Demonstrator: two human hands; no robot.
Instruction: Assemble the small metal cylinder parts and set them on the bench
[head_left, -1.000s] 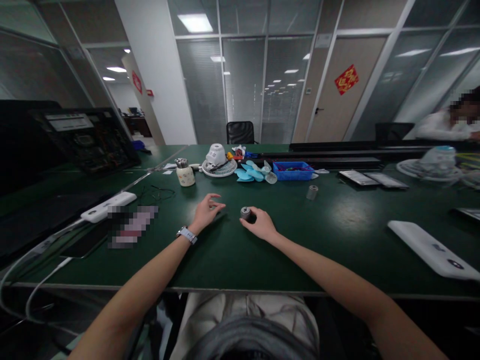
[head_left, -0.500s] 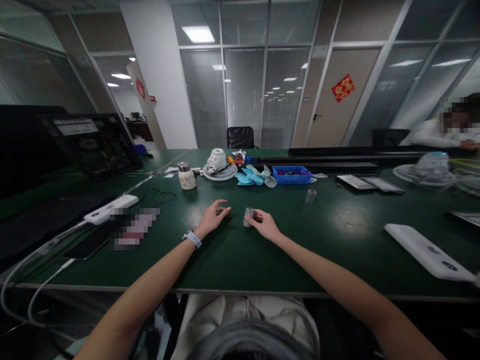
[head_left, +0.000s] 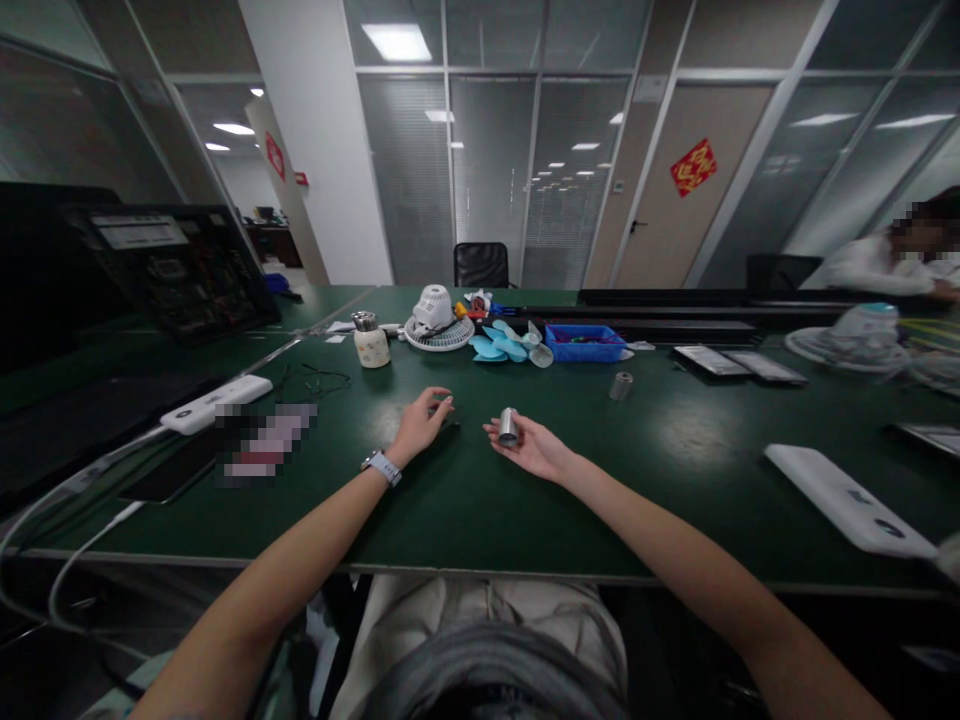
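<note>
My right hand point(head_left: 536, 447), palm turned up, has a small silver metal cylinder point(head_left: 508, 427) lying against its fingers. A dark opening or recess shows at the cylinder's near end. My left hand point(head_left: 421, 420), with a watch on its wrist, hovers or rests over the green table to the left. Its fingers are curved, the thumb stands apart, and I see nothing between them. A small dark piece point(head_left: 455, 424) lies beside its fingertips, too small to name. Another grey metal cylinder point(head_left: 621, 386) stands farther back to the right.
On the green table point(head_left: 450, 520) stand a cream bottle point(head_left: 372, 342), white fan parts point(head_left: 435, 318), blue fan blades point(head_left: 506, 345) and a blue tray point(head_left: 583, 343). White elongated devices point(head_left: 847, 498) lie at both sides. A person point(head_left: 877, 260) sits at the far right.
My right hand has turned palm up and tipped the cylinder, so its end now faces me. My left hand has shifted slightly, and a small dark piece now shows beside it.
</note>
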